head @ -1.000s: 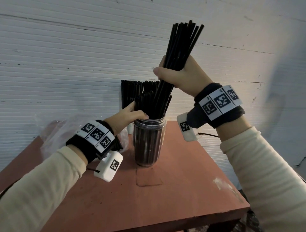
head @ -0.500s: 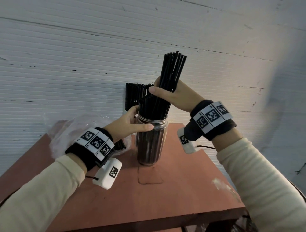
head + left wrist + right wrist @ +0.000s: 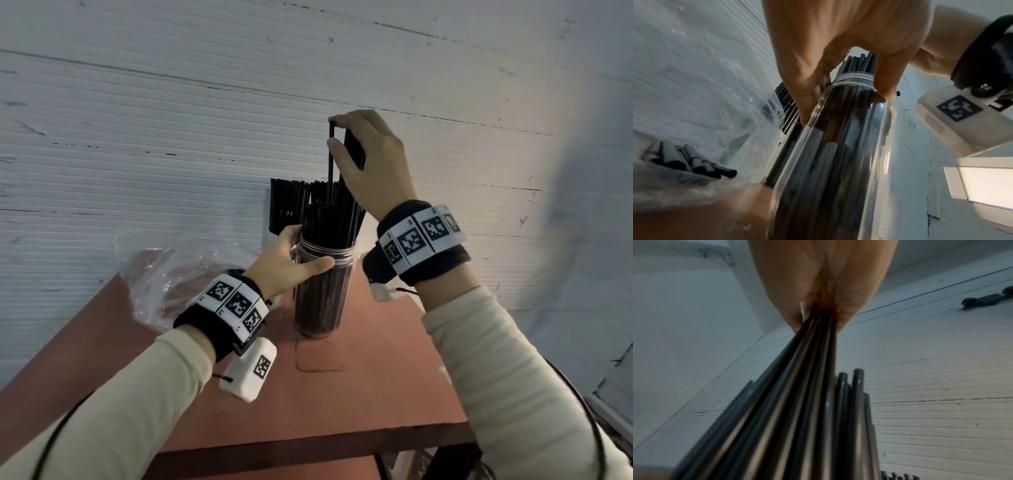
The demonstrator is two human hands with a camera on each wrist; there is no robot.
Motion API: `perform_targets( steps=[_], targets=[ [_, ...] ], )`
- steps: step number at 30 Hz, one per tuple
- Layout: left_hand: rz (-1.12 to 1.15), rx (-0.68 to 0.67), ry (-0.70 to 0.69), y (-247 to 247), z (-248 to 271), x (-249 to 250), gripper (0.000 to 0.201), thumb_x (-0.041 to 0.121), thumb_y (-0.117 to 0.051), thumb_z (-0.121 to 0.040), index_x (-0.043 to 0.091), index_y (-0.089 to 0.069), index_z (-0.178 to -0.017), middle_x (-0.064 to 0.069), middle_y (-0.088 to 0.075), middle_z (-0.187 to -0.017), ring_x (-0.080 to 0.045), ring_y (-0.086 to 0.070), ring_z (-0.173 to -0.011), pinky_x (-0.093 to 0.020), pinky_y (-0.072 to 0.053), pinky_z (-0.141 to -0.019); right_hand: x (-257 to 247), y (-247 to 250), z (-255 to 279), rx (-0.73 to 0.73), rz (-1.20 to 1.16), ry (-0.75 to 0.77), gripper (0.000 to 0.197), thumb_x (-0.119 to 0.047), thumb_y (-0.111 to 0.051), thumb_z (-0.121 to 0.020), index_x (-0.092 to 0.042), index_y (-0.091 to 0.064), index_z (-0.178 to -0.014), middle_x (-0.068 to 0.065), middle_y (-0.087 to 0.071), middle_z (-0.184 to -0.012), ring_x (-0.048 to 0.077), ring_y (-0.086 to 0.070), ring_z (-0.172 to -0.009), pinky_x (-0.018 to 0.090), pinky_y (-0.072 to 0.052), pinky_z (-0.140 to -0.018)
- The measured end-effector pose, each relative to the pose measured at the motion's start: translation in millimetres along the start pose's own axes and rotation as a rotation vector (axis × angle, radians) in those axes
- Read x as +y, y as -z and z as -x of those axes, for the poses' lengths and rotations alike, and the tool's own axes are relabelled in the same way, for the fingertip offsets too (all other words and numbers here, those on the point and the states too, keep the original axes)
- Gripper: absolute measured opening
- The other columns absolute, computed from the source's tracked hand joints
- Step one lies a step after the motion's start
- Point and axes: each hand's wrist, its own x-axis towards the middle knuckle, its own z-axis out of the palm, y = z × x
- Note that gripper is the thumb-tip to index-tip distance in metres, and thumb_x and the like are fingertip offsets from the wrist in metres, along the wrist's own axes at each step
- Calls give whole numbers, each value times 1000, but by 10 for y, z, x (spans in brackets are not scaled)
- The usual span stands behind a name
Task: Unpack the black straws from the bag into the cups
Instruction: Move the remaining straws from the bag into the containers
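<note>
Clear cup (image 3: 322,291) upright on my worktop (image 3: 376,394), packed with black straws (image 3: 330,222); my left hand (image 3: 284,263) wraps its rim; my right hand (image 3: 373,164) pinches straw tops above it; bag (image 3: 178,274) lies left, some straws inside.

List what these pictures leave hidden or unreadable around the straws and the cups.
- Rear cup: head view, hidden behind the left hand and the clear cup; only its straws show.
- Straws left in the bag: left wrist view, count blurred by crumpled plastic.
- Right hand hold on the straws: right wrist view, motion blur.
</note>
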Motion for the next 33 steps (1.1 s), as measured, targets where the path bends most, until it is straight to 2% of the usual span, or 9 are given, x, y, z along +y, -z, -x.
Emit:
perform_targets(
  steps=[2,5,10,15,21,24,27,29,33],
  targets=[
    [3,14,15,-6,-4,-1,81,30,-79,-74,14,-35,-141,4,-54,-133,-9,-52,-123,-31,-38,-109,-15,-34,30,5,-14,20,27,-16,-58,-92,-5,-65,-116,5,-63,-112,5,-53,-94,9,-38,-85],
    [-14,24,30,-10,9,16,78,27,-78,-78,14,-36,-142,3,-52,-137,-10,-50,-125,-30,-37,-109,2,-75,175,-35,-26,-8,27,-15,-57,-93,-4,-65,-117,5,-63,-113,3,-53,-94,1,-35,-85],
    [-42,16,38,-2,12,25,75,30,-77,-80,18,-36,-141,9,-52,-131,-5,-50,-118,-23,-37,-99,67,-113,516,-61,-51,-69,28,-17,-57,-95,-5,-64,-118,4,-64,-114,13,-60,-103,13,-42,-91],
    [-19,17,39,-3,15,27,96,50,-80,-58,18,-40,-138,7,-57,-131,-9,-54,-121,-38,-41,-109,93,-169,775,-88,12,-65,28,-20,-55,-95,-4,-65,-116,7,-65,-114,20,-60,-107,26,-45,-94],
    [15,41,36,-29,-16,-23,74,25,-79,-77,13,-40,-138,3,-57,-131,-11,-54,-122,-39,-39,-110,32,-138,851,-160,53,-99,45,-34,-45,-90,-6,-64,-121,5,-65,-120,20,-56,-116,26,-42,-100],
    [12,72,39,-86,-36,-30,77,29,-79,-77,14,-37,-140,5,-55,-132,-10,-54,-122,-36,-40,-109,37,-70,784,-245,29,-143,53,-36,-45,-90,-11,-50,-137,5,-61,-127,19,-52,-121,27,-40,-101],
    [-27,106,58,-168,-105,-24,87,42,-79,-73,19,-34,-143,7,-52,-137,-11,-51,-124,-36,-40,-109,79,-9,719,-263,-15,-151,64,-21,-52,-93,-17,-25,-151,4,-46,-146,18,-41,-133,24,-30,-107],
    [-35,120,60,-199,-143,-20,84,37,-79,-76,18,-34,-143,5,-50,-140,-12,-50,-125,-37,-38,-110,127,-13,671,-222,6,-111,58,-17,-52,-94,-17,-32,-149,2,-40,-150,18,-38,-137,26,-31,-111],
    [-29,120,68,-220,-180,-17,81,31,-78,-78,15,-33,-144,4,-49,-141,-11,-49,-125,-34,-38,-110,229,-44,637,-162,26,-113,35,-14,-54,-94,-11,-58,-129,2,-59,-129,16,-58,-115,25,-45,-97]
  ],
)
